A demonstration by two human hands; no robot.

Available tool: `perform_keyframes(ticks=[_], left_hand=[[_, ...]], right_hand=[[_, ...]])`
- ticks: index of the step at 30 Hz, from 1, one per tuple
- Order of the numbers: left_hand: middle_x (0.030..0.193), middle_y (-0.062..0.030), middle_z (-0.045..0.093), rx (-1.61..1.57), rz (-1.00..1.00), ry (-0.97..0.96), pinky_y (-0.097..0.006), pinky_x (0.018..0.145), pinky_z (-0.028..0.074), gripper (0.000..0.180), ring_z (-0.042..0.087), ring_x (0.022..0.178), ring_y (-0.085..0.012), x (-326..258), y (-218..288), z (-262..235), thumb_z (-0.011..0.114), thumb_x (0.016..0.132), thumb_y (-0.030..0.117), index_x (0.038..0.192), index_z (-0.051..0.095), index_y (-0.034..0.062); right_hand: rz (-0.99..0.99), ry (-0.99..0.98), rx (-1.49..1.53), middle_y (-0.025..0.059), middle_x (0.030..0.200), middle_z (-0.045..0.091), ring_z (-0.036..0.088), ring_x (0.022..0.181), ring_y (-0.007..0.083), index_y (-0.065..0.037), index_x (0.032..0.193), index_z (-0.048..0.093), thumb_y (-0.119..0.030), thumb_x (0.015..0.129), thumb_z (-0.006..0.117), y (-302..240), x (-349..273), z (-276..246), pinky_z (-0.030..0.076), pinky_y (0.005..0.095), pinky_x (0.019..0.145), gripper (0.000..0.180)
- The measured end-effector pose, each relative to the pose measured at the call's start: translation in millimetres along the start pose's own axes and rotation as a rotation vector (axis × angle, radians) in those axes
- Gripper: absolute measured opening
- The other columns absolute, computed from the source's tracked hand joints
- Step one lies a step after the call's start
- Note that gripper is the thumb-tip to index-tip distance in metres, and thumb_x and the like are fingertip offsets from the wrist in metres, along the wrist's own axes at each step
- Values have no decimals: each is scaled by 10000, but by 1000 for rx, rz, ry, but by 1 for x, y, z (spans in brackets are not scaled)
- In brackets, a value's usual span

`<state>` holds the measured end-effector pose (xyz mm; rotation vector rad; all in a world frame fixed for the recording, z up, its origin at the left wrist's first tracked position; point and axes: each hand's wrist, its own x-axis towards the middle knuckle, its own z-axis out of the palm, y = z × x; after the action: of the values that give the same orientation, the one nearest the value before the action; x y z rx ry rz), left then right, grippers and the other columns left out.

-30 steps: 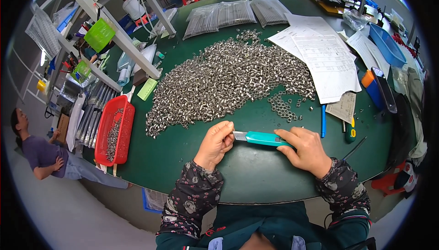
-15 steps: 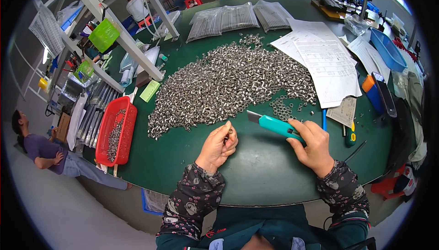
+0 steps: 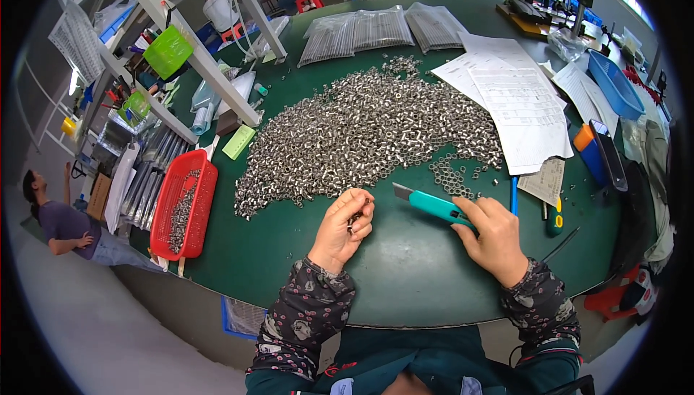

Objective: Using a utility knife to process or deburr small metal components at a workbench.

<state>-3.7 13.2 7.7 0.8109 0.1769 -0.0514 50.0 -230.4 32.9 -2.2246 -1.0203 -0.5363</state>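
Head view: over the near middle of the dark green, smooth-topped counter [image 3: 405, 286], two bare hands are held just beside each other. The left hand [image 3: 343, 225] is curled, its grip closed around small silvery metal rings [image 3: 352, 226]; how many sit inside the fingers cannot be told. The right hand [image 3: 493, 236] grasps a teal plastic utility knife [image 3: 435, 206] by its handle, the bare steel blade [image 3: 402, 192] pointing left and far, apart from the left fingertips.

A broad heap of silvery metal rings [image 3: 361, 135] lies on the far side of the hands, with a loose cluster of rings [image 3: 448, 175] just beyond the knife. To the left stands a red plastic basket [image 3: 204, 211] with more rings inside.

For good control, the left grip should pinch one ring firmly at its rim, fingertips tucked behind the cutting line. The right is best held low and steady, bringing the edge to the metal with light, short pressure, never toward the thumb.
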Motion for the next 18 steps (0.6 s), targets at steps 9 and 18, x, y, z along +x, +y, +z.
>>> perform_keyframes(ticks=[9, 18], left_hand=[[715, -47, 473, 10, 10, 19, -164, 361, 251, 124, 330, 461, -45, 1, -2, 1, 424, 889, 121, 930, 499, 31], [681, -10, 455, 53, 39, 1, -148, 360, 244, 107, 310, 449, -19, 2, -5, 0, 437, 895, 128, 918, 503, 48]], right_hand=[[32, -88, 139, 85, 641, 478, 508, 614, 256, -63, 953, 570, -113, 641, 671, 2, -3, 3, 406, 356, 520, 331], [53, -114, 194, 88, 638, 486, 508, 600, 262, -65, 962, 572, -120, 648, 668, 2, -4, 2, 403, 362, 512, 332]])
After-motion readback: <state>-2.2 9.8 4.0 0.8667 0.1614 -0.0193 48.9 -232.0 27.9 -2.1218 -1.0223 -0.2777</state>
